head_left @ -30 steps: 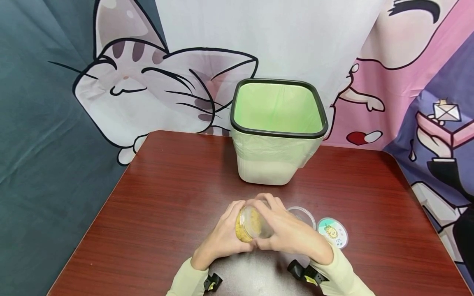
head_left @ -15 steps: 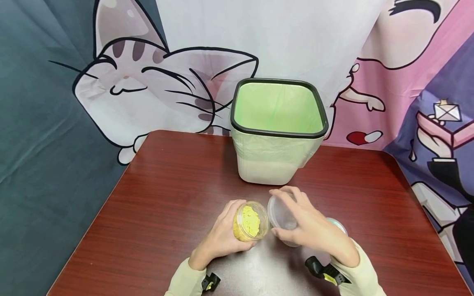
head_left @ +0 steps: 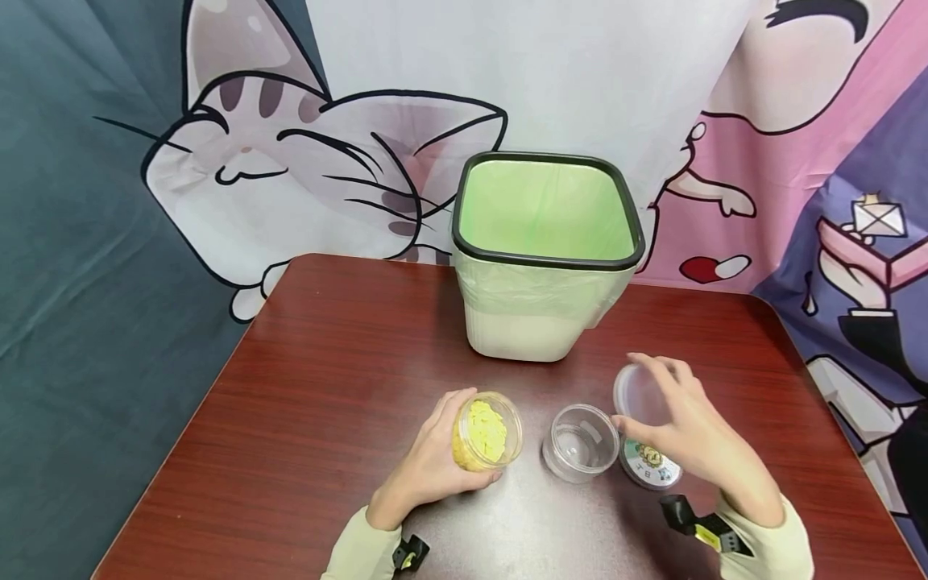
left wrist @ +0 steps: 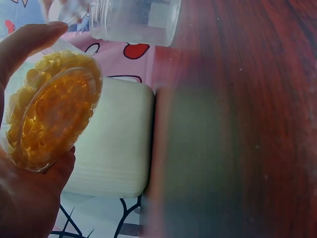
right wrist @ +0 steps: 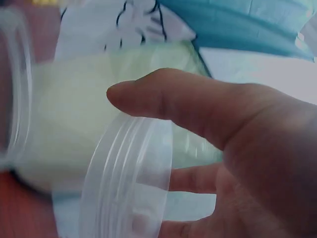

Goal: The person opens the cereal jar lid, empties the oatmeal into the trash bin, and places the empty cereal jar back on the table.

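In the head view my left hand (head_left: 426,457) grips a clear plastic jar (head_left: 464,453) that is tilted, its open mouth facing up and to the right. Small yellow pieces (head_left: 486,430) fill much of it; through its base in the left wrist view they look amber. A translucent screw lid (head_left: 638,396) is pinched between the thumb and fingers of my right hand (head_left: 692,431). Ridges line the lid (right wrist: 121,173) in the right wrist view. Between the hands a second clear jar (head_left: 580,471) stands upright without a lid. Partly beneath the held lid lies a round printed disc (head_left: 652,469).
A pale bin (head_left: 518,332) with a black rim and a thin plastic liner stands at the back of the reddish-brown table (head_left: 348,362). Behind the table hangs a cloth (head_left: 594,72) printed with cartoon figures.
My right hand has lifted the lid off the yellow-filled jar and carried it right, past the second jar, to above the printed disc. The left hand has barely moved.
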### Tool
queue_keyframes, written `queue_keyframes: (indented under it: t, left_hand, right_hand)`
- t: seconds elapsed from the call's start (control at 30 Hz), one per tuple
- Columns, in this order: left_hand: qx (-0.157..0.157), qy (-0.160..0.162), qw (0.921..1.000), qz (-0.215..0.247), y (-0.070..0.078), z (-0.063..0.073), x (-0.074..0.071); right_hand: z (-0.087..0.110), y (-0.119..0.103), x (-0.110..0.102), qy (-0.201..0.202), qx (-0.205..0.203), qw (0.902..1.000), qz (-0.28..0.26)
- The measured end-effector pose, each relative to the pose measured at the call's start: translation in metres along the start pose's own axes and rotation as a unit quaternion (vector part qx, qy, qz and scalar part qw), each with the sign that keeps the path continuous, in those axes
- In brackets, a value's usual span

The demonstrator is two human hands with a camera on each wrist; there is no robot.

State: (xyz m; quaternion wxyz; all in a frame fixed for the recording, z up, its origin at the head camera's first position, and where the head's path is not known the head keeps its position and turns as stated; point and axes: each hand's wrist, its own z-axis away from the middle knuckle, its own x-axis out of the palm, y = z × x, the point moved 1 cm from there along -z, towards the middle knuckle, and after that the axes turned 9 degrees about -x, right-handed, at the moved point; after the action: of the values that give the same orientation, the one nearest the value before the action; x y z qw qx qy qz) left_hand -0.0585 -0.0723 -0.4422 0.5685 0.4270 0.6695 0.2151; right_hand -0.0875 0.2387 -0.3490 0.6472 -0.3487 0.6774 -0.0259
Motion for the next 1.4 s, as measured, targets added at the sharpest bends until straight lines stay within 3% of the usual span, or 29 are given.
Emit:
queue_keyframes:
  t: [0.47,0.9,1.4]
  left_hand:
    - [-0.002,-0.003,1.0,-0.009,0.003,-0.005,-0.009]
    - [0.002,0.001,1.0,-0.008,0.003,-0.009,-0.011]
    - [0.02,0.022,0.9995,0.005,0.015,-0.025,-0.02]
  right_hand:
    - [0.043,0.067,0.001,-0.054,0.143,0.9883,-0.001]
    - [0.065,0.109,0.014,-0.097,0.205,0.9734,0.03]
    - [0.078,0.122,0.028,-0.11,0.228,0.9668,0.032]
